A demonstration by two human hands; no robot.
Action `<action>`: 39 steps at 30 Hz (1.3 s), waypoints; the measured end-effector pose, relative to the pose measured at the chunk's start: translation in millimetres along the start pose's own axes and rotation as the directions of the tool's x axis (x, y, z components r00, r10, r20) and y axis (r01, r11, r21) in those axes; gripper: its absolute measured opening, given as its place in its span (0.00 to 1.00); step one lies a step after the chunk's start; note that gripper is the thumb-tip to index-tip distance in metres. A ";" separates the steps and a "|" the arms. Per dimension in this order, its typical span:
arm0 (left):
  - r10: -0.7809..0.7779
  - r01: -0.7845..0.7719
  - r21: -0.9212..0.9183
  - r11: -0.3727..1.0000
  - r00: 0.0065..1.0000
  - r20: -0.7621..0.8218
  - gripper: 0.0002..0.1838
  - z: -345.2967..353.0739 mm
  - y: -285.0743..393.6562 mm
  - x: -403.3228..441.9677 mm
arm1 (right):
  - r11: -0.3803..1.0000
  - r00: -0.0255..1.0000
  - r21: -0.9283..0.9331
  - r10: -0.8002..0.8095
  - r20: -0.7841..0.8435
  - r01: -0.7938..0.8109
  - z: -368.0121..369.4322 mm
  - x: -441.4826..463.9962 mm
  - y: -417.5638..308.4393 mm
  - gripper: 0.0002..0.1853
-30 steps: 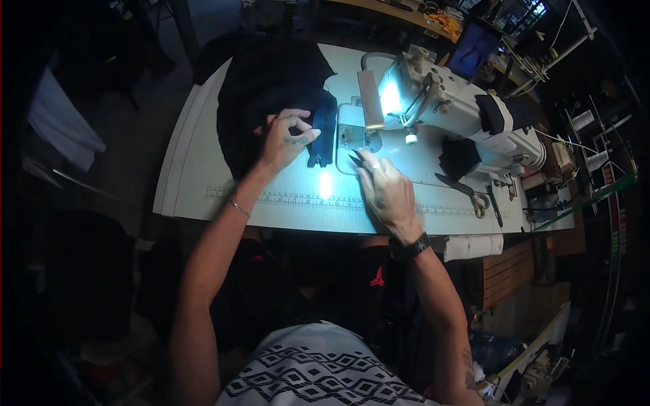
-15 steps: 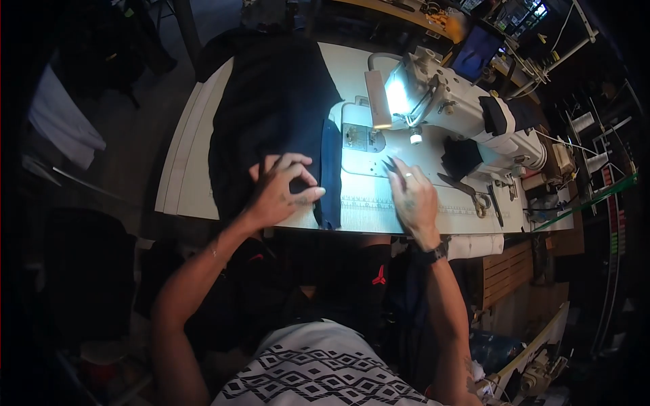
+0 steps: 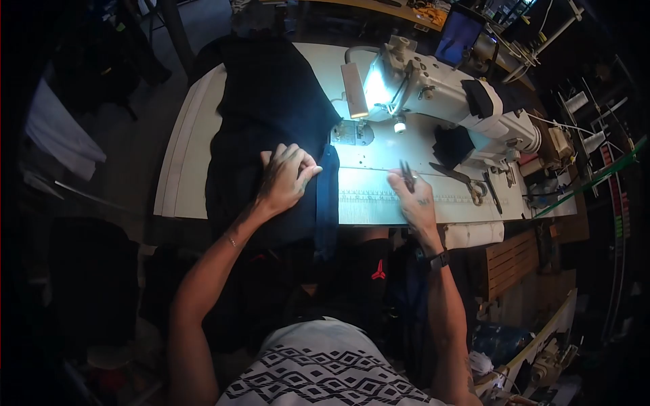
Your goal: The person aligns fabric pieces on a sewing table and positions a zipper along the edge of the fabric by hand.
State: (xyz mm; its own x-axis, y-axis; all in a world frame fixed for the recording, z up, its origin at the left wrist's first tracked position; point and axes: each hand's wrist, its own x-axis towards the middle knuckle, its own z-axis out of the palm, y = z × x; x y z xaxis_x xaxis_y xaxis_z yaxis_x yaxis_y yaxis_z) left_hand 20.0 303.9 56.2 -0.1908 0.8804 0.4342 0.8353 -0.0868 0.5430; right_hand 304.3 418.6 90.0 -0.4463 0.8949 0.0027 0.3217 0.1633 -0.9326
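Observation:
Black fabric (image 3: 271,88) lies over the left half of the white sewing table, its lower end hanging past the front edge. Along its right side runs a dark blue zipper strip (image 3: 328,196). My left hand (image 3: 288,177) rests on the fabric beside the strip, thumb and fingers pinched together at the fabric. My right hand (image 3: 414,193) is closed around small dark thread snips (image 3: 407,176), points up, over the table to the right of the strip. The fabric's right edge reaches the metal needle plate (image 3: 353,132) of the sewing machine (image 3: 433,84).
Large scissors (image 3: 467,184) and a slim dark tool (image 3: 492,193) lie at the table's right. A dark cloth scrap (image 3: 453,145) sits by the machine. A ruler strip (image 3: 379,197) runs along the front. A monitor (image 3: 459,37) stands behind; thread spools (image 3: 577,103) are at the right.
The black fabric and blue strip have moved toward me, past the table's front edge. My left hand has shifted down from its first position, and my right hand with the snips has moved right.

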 end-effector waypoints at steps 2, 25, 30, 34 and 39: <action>0.000 0.000 -0.035 0.999 1.000 0.012 0.09 -3.8 11.4 -6.9 | 0.996 0.980 -0.020 0.094 0.175 -0.092 11.3 13.1 -17.1 0.22; -0.078 0.219 -0.574 0.789 0.962 0.261 0.11 17.6 12.8 52.2 | 0.982 0.992 0.146 -0.126 0.025 0.122 52.8 47.1 -15.0 0.13; -0.091 0.290 -0.617 0.732 0.939 0.333 0.13 9.8 6.7 59.5 | 0.997 0.986 0.042 -0.078 0.151 0.072 27.1 41.5 9.1 0.17; -0.087 0.303 -0.601 0.739 0.928 0.362 0.14 8.1 5.9 62.3 | 0.998 0.973 -0.018 -0.057 0.224 0.063 31.3 35.1 -7.4 0.18; -0.082 0.275 -0.589 0.760 0.939 0.333 0.13 9.1 8.3 62.7 | 0.981 0.969 -0.071 -0.162 0.184 0.178 46.6 42.4 -4.4 0.18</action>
State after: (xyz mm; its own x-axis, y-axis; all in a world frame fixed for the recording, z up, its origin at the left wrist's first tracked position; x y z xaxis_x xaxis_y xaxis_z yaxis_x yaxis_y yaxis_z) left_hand 19.6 362.7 81.3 -0.0761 0.9894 0.1241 0.2786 -0.0984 0.9554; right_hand 245.0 436.4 77.4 -0.6385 0.7647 0.0874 0.2962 0.3489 -0.8891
